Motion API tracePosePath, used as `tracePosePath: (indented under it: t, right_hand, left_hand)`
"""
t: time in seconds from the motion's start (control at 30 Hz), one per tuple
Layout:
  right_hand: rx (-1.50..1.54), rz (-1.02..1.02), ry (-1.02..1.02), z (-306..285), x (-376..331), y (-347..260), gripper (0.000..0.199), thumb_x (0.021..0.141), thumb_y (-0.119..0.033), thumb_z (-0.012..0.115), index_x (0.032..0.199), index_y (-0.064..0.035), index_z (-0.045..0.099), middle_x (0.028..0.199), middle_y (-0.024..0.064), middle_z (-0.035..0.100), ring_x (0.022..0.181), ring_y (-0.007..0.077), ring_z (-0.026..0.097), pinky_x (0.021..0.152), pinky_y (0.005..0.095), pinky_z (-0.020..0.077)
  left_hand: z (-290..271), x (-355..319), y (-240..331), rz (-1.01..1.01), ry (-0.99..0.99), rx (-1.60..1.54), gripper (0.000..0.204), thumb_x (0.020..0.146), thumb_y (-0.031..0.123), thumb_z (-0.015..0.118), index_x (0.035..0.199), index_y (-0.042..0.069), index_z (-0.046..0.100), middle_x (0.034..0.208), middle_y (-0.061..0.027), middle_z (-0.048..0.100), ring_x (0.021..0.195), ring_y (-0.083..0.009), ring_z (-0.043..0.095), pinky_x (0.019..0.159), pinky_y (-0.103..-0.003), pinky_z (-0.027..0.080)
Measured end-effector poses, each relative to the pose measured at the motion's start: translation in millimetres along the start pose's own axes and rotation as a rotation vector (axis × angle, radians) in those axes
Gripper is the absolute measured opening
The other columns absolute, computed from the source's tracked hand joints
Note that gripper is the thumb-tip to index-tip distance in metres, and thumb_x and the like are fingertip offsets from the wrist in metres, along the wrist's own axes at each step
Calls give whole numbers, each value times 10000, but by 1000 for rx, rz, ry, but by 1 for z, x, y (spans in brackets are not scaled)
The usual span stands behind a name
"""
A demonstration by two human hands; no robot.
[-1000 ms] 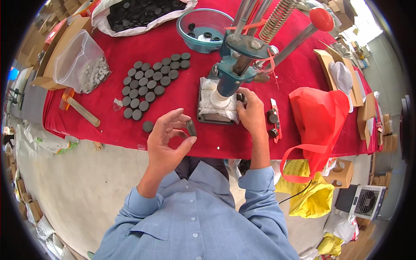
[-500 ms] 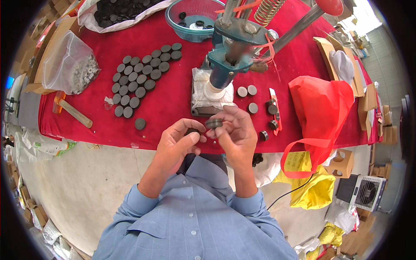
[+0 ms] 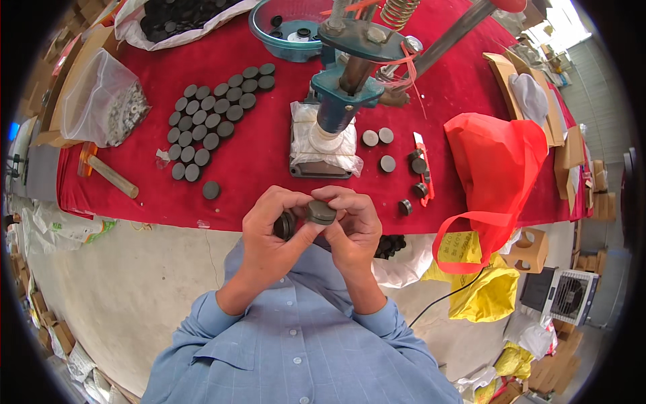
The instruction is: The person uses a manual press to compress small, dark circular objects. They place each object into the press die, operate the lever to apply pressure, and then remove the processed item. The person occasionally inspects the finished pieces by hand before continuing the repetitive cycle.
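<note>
— So, going left to right, what was the left hand (image 3: 269,232) doing?
— Its fingers were closed on a dark ring (image 3: 285,225) held on edge, just off the near rim of the red worktop (image 3: 256,161).
— And the grey disc (image 3: 321,213)?
— Just right of the ring, nearly touching it. It lay almost flat, broad face up, pinched between both thumbs and the right hand's (image 3: 353,225) closed fingers.
— Which hand was nearer?
— Both touched it; the right gripped more of it.
</note>
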State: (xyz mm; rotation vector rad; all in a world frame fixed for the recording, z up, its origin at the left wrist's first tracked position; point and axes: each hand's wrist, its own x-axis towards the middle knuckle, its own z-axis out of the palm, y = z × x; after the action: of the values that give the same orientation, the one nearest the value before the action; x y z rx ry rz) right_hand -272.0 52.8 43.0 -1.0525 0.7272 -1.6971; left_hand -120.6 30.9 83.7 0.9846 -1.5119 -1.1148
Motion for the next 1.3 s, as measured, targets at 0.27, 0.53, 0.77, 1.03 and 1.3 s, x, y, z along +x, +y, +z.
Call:
tracePosePath:
  t: [0.27,0.53,0.77,1.03,1.3]
  right_hand:
    - [90,53,33,1,-7,5,322,951,-45,786,1212,0,601,1304,179,651,1130,181,668,954,316,566]
    - [97,106,82,4,-11,10,375,939,-125,826,1214,28,622,1257,148,648,1096,170,663,943,309,566]
    - [-91,105,101,6,-11,1,318,875,86,750,1175,32,660,1136,98,610,1024,143,640,904,286,553]
    - [-277,-36,77,3,-2,-21,348,817,102,786,1150,29,715,1106,101,614,1013,168,619,875,280,534]
    - [-612,-192,-9,1,6,-43,367,776,69,817,1128,-13,747,1032,157,707,877,234,712,743,301,577]
  left_hand:
    - [4,1,7,160,3,151,456,757,35,914,1152,33,686,1012,-58,637,750,-80,545,654,-240,459]
    - [9,0,8,210,39,240,503,721,60,943,1154,45,687,1035,-68,646,734,-102,552,636,-251,468]
    - [10,3,11,222,41,250,395,792,12,844,1156,34,692,998,-67,658,758,-121,593,618,-258,478]
    - [2,-3,5,-425,-61,-510,235,948,46,628,1165,-21,691,861,16,616,686,-23,483,620,-208,383]
    - [-3,4,17,274,-67,168,286,890,-24,730,1175,0,716,1076,-129,675,760,-140,635,655,-258,511]
